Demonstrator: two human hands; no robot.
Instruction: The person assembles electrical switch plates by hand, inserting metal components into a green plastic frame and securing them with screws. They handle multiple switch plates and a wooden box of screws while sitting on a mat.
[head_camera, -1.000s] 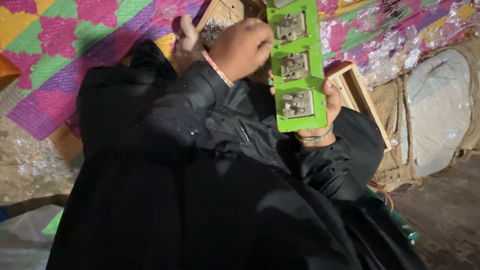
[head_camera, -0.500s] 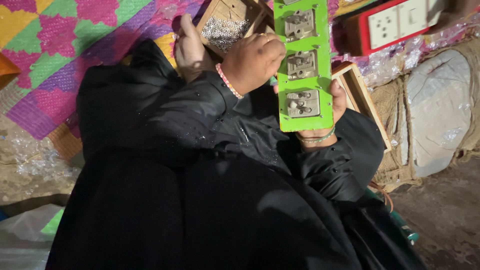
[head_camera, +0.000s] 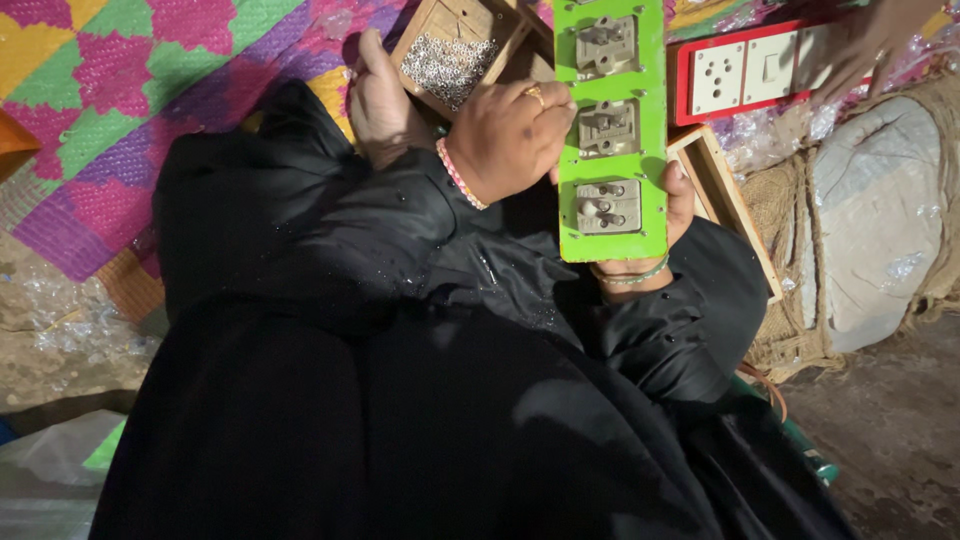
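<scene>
Here the right hand (head_camera: 672, 215) clasps the green board (head_camera: 612, 130) from behind, fingers wrapped round its lower edge. The left hand (head_camera: 508, 140), curled shut, presses against the board's left side beside the grey switch parts (head_camera: 606, 127).

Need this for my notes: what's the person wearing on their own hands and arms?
Both arms are in loose black sleeves. The left hand wears a gold ring and a pink-and-white beaded bracelet; the right hand has a thin green bangle at the wrist.
</scene>
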